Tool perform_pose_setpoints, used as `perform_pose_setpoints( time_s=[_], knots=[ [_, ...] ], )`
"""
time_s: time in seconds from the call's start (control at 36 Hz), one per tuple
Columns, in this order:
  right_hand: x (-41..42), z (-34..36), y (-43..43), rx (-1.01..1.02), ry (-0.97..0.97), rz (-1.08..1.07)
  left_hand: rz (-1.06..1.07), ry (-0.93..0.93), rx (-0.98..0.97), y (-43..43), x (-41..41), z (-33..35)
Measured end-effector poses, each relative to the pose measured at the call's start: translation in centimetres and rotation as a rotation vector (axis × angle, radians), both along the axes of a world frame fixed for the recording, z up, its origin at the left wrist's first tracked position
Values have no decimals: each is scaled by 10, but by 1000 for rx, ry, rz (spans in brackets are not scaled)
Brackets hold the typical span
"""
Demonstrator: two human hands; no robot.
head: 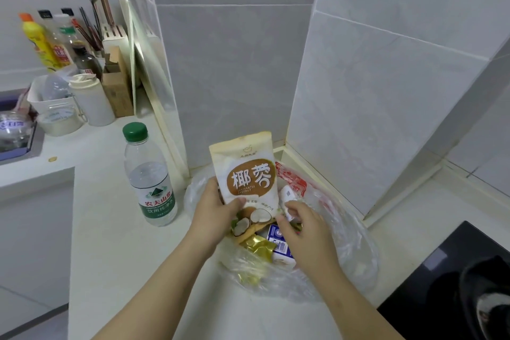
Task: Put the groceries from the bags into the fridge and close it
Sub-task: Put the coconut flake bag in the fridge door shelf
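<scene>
Here the coconut pouch [248, 176] is held upright just above the open plastic bag [345, 243]. It is gripped at its lower left edge by the left hand [215, 210], with the thumb laid across the front. The right hand [303, 226] is poised over the bag's mouth, fingers curled near a small white packet [287, 194]; whether anything is pinched there cannot be told. A blue-and-white carton [278, 243] and a gold packet [258, 248] lie inside the bag, and a water bottle [150, 176] stands on the table [124, 257] just to the left. The fridge is not in view.

The step in hand is judged to be the lifting-out of the pouch. It would best be raised straight up until its lower edge is free of the film, while the bag is steadied by the right hand so that nothing else is dragged out. A fuller grip may be wanted before carrying, since the pouch looks soft.
</scene>
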State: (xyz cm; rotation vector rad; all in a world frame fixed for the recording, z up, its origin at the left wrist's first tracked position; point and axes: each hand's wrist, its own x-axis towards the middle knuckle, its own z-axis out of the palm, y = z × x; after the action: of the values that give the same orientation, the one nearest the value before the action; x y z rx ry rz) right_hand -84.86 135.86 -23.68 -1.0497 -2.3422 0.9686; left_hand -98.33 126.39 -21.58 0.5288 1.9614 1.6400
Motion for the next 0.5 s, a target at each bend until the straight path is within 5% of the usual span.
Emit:
perform_pose_setpoints(
  time_s=[0.22, 0.5],
  knots=[
    [-31, 28, -19, -443, 278, 110, -79, -110, 138, -21, -11, 25],
    [-60, 33, -43, -522, 426, 5, -115, -124, 116, -49, -24, 27]
  ],
)
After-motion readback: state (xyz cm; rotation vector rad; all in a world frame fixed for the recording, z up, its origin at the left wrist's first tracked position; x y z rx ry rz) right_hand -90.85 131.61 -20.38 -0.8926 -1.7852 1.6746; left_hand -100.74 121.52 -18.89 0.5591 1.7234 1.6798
